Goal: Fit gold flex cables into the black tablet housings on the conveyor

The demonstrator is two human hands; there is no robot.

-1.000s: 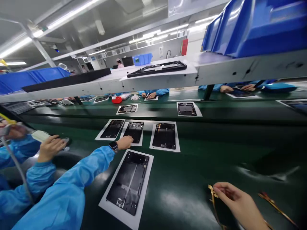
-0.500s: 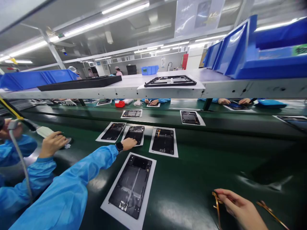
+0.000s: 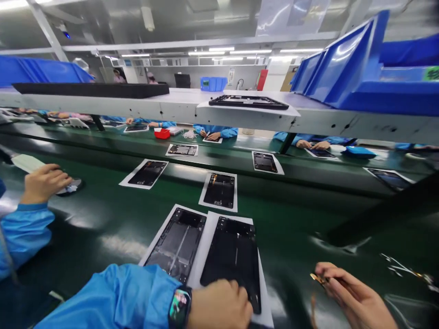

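Observation:
My left hand [image 3: 219, 304], with a watch [image 3: 180, 306] on its wrist, is closed at the near end of a black tablet housing [image 3: 233, 260] lying on a white sheet [image 3: 265, 306]. The fingertips are partly hidden. Just left of it, a second open tablet housing [image 3: 180, 242] with a pale strip down its middle lies on its own sheet, partly under my left sleeve. At the lower right, my right hand [image 3: 356, 292] pinches a thin orange flex cable [image 3: 318, 279] above the green bench.
More housings, such as this one [image 3: 219, 189] and this one [image 3: 146, 173], lie on sheets further back. A co-worker's hand [image 3: 44, 183] is at the left. Blue bins [image 3: 343, 68] stand on the shelf [image 3: 185, 109] above. Loose cables [image 3: 404, 269] lie right.
My left hand has drawn a tablet housing on its sheet from the back row toward me, beside the near one. My right hand still holds the flex cable. The view has shifted.

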